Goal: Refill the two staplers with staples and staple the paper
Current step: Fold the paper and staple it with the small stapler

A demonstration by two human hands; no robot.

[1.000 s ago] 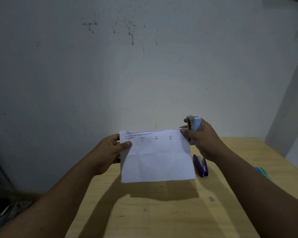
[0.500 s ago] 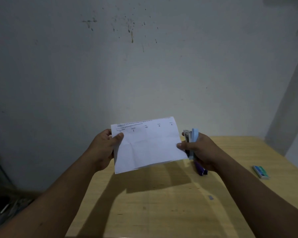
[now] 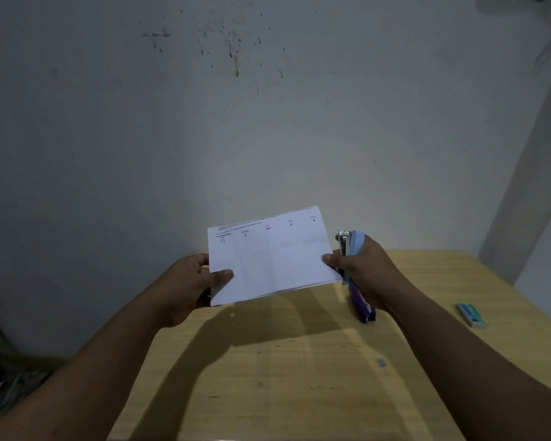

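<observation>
A folded white paper (image 3: 271,256) with a line of print along its top edge is held up over the wooden table (image 3: 287,370). My left hand (image 3: 188,281) pinches its lower left corner, thumb on the front. My right hand (image 3: 363,268) grips a light blue stapler (image 3: 350,246), metal nose up, and its thumb presses the paper's right edge. The stapler stands just right of the paper, apart from it. A purple stapler (image 3: 361,305) lies on the table below my right hand, partly hidden by it.
A small green and white staple box (image 3: 471,315) lies near the table's right edge. A tiny grey strip of staples (image 3: 381,362) lies mid-right on the tabletop. A stained wall stands close behind the table; dim clutter lies on the floor at the lower left.
The stapler came off the paper's top right corner and dropped lower beside the right edge. The paper tilted, its right side rising and its left lower corner dipping.
</observation>
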